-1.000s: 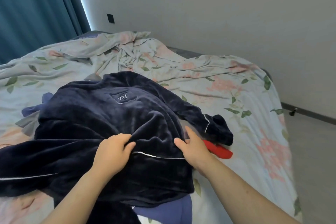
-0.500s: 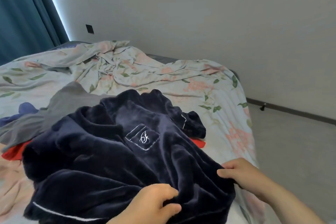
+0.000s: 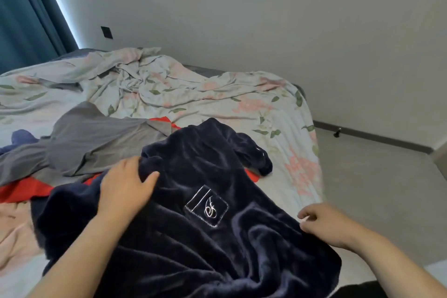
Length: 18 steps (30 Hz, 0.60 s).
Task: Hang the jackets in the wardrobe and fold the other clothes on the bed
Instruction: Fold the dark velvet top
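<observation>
Since the frame half a second back, your left hand [image 3: 125,191] has climbed from the near hem to the far left part of the navy plush top [image 3: 217,249]. That top has slid nearer you, baring more of the grey garment [image 3: 96,138] behind it. Your left hand now grips a bunched fold, fingers curled over its edge and thumb laid across the pile. Your right hand [image 3: 321,222] sits at the top's right edge with fingers loosely curled; blur hides whether it pinches the cloth, so I cannot tell. The top lies crumpled, pocket [image 3: 206,205] up, on the near corner of the bed [image 3: 278,109], overlapping a red garment [image 3: 21,191]. Its near right part seems to spill past the mattress edge.

You look to be spreading it out for a fold. To do that well, get a sure pinch with the right hand first, then draw both hands apart until the front lies taut and flat. Lift a little as you pull, since plush likely drags and could carry the red and grey pieces along. Lay the sleeve [image 3: 256,159] clear of the body before any fold
</observation>
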{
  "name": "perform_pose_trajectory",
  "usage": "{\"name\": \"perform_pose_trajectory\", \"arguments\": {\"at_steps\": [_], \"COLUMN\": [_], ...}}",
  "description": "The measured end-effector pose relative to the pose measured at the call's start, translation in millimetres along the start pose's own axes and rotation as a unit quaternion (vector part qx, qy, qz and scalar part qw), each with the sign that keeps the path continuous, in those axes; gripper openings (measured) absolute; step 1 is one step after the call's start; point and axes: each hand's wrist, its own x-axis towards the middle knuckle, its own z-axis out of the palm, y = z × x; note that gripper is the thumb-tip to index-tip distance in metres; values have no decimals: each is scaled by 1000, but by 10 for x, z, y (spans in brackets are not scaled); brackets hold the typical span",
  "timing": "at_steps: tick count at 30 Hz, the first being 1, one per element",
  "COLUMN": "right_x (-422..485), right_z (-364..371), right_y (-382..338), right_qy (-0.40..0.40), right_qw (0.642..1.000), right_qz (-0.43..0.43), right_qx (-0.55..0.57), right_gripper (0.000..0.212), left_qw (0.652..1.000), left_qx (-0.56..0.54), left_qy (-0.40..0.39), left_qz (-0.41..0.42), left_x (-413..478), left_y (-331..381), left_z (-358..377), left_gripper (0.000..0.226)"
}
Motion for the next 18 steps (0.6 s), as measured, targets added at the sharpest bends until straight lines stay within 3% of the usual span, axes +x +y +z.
{"name": "perform_pose_trajectory", "arguments": {"at_steps": [2, 4, 6, 10, 13, 15, 18], "right_x": [64, 135, 205, 307, 338, 318, 240], "right_z": [25, 66, 123, 233, 257, 240, 187], "right_y": [-190, -366, -496, -686, -818, -911, -1063], "right_qy": [28, 38, 32, 25, 24, 42, 88], "right_qw": [999, 996, 994, 990, 985, 979, 964], "right_qz": [-42, -75, -101, -141, -171, -199, -247], "right_qx": [-4, -5, -6, -10, -19, -4, 47], "right_gripper": [26, 27, 28, 28, 30, 31, 34], "left_qw": [991, 971, 943, 937, 896, 864, 830], "left_qx": [71, -38, -157, -201, -287, -328, -281], "left_qy": [-4, -99, -184, -232, -332, -379, -458], "left_qz": [-115, -212, -231, -170, -67, 43, 148], "left_x": [326, 490, 488, 310, -24, -323, -619], "left_y": [-428, -671, -692, -482, -150, 162, 424], "left_z": [-32, -6, 35, -25, -63, -151, -204], "left_gripper": [77, 91, 83, 47, 10, 20, 17]}}
